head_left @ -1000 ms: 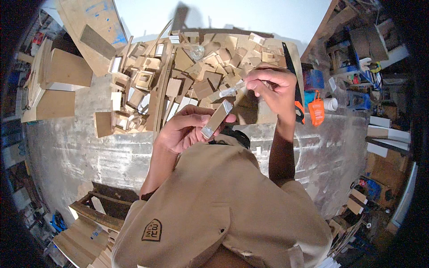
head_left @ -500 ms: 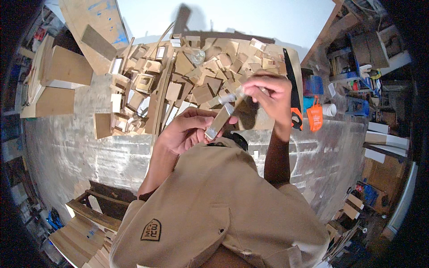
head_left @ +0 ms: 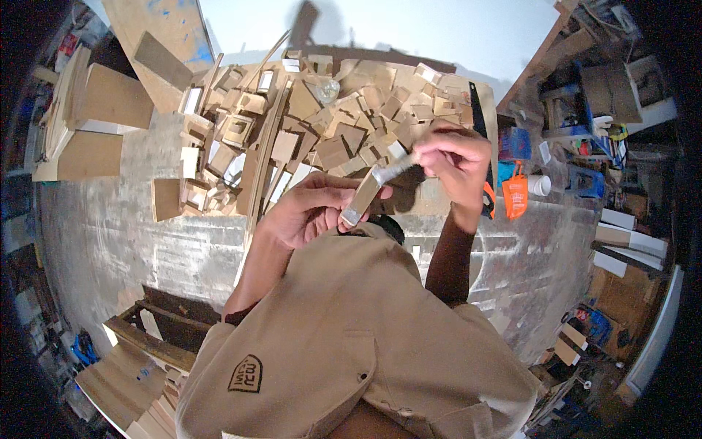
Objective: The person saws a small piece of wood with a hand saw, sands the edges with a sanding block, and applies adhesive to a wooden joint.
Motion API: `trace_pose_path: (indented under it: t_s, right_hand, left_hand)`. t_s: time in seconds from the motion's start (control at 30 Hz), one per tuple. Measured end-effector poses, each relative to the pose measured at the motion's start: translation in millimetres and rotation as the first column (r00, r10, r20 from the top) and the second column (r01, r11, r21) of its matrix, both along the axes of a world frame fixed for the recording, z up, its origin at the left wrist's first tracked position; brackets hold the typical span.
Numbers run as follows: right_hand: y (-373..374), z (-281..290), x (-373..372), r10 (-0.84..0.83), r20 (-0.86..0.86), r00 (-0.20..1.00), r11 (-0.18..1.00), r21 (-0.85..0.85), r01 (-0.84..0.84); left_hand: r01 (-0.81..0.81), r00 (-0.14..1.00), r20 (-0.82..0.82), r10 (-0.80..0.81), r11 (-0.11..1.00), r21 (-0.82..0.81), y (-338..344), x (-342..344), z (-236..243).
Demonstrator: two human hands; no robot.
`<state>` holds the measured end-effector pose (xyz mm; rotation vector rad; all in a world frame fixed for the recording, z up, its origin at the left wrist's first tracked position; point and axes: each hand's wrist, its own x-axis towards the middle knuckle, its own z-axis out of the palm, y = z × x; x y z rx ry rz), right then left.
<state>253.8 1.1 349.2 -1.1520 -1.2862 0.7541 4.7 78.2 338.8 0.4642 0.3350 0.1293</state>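
My left hand [head_left: 301, 211] pinches a small wooden block [head_left: 361, 197] between thumb and fingers, holding it tilted above the near edge of the work surface. Both ends of the block carry greyish-white patches. In my closed right hand [head_left: 459, 162] is what looks like a small brush [head_left: 396, 169] with a pale, whitish head. Its tip touches the upper end of the block. My fingers hide most of the brush's handle. Behind both hands spreads a pile of wooden offcuts [head_left: 333, 152].
A clear round container [head_left: 327, 91] stands among the offcuts. Right of the pile lies a handsaw [head_left: 479, 110], its handle orange and black. Past it are an orange bag [head_left: 515, 196] and a white tub [head_left: 540, 184]. Boards [head_left: 102, 162] are stacked at the left.
My right hand has shifted slightly right, and the brush now lies flatter, with its head against the block's upper end. My left hand keeps its hold on the block.
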Motion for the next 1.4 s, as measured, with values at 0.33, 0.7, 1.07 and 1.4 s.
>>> trace_pose_path:
  t_s: [0.33, 0.7, 1.07, 1.4]
  right_hand:
    - [4, -18, 15, -0.066, 0.019, 0.998, 0.996, -0.057, 0.067]
    - [9, -27, 2, -0.132, -0.112, 0.985, 0.990, -0.060, 0.126]
    - [-18, -20, -24, -0.157, 0.091, 0.983, 0.981, -0.097, 0.166]
    - [-16, -24, -36, -0.195, -0.019, 0.981, 0.977, -0.096, 0.193]
  left_hand:
    - [-0.025, 0.998, 0.046, 0.032, 0.988, -0.151, 6, 7, 7]
    - [-0.273, 0.951, -0.118, 0.285, 0.956, 0.106, 6, 15, -22]
    - [-0.401, 0.903, -0.037, 0.429, 0.870, 0.288, 8, 14, -16]
    - [-0.416, 0.900, -0.039, 0.433, 0.884, 0.213, 0, 17, -5]
